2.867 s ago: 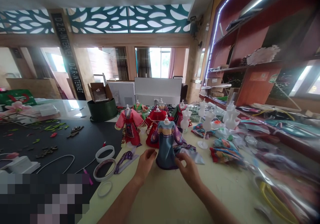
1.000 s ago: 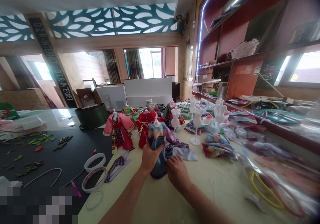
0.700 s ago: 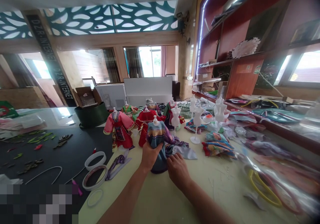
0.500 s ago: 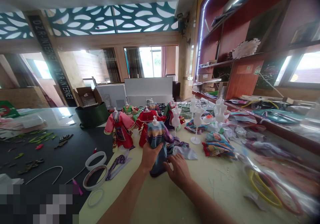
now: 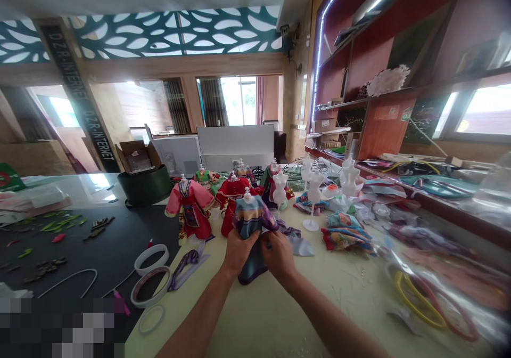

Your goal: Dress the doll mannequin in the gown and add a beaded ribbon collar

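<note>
On the far left, small green leaf cut-outs [image 5: 59, 226] lie scattered over a black tabletop [image 5: 131, 235]. Beside its edge sit a white plastic ring [image 5: 151, 252] and a ribbon-wrapped ring [image 5: 148, 287], while a purple satin sash [image 5: 186, 269] lies on the pale cream tabletop [image 5: 223, 326] just right of them. A pink embroidered doll robe [image 5: 189, 211] stands upright on its white form, ahead of the hands and a little to the left.

The left hand [image 5: 240, 252] is closed around the front of a blue-and-purple doll gown [image 5: 250, 230], its fingers wrapped over the cloth at the waist. The gown, on a white form, stands between both hands and tilts slightly. The right hand [image 5: 277, 257] is curled against the gown's right side, its fingertips [image 5: 266, 243] meeting the cloth, seemingly pinching it. Just past that hand lies a crumpled pale grey satin cloth [image 5: 301, 247]. Farther right stand a bare white plastic dress form [image 5: 314, 193] and a stack of folded patterned fabric [image 5: 345, 233].
</note>
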`<state>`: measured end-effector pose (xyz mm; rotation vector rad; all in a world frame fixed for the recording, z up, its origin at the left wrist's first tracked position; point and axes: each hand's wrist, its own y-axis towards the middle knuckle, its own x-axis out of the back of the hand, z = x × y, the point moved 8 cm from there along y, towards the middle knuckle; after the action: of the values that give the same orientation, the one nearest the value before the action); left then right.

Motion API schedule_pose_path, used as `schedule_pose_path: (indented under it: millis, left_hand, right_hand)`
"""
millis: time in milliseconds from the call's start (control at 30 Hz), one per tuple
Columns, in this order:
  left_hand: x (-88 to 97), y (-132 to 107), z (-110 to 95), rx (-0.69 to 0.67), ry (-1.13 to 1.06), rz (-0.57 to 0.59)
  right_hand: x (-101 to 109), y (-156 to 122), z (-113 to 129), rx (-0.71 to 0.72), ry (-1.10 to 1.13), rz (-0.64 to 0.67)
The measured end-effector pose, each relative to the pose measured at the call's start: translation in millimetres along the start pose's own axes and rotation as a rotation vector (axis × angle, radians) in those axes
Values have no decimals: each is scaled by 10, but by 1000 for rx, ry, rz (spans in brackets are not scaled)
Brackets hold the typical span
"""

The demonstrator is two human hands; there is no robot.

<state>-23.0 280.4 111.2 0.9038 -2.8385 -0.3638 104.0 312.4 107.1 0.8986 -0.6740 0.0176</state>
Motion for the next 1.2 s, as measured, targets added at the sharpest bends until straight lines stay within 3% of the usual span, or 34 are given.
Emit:
schedule_pose_path:
  millis: [367,733,1033,1200]
  left_hand:
    - [-14,6,7,13,-12,12]
    - [136,-75,90,14,-62,147]
    - [251,-129,216,9,-93,209]
    - [360,-141,390,4,-79,220]
  right_hand:
    - [5,-61,107,161,-72,9]
    - [-6,-189,-173,41,-2,72]
    - [-55,-135,-164,-41,81,87]
    - [-136,-113,-210,-76,108,91]
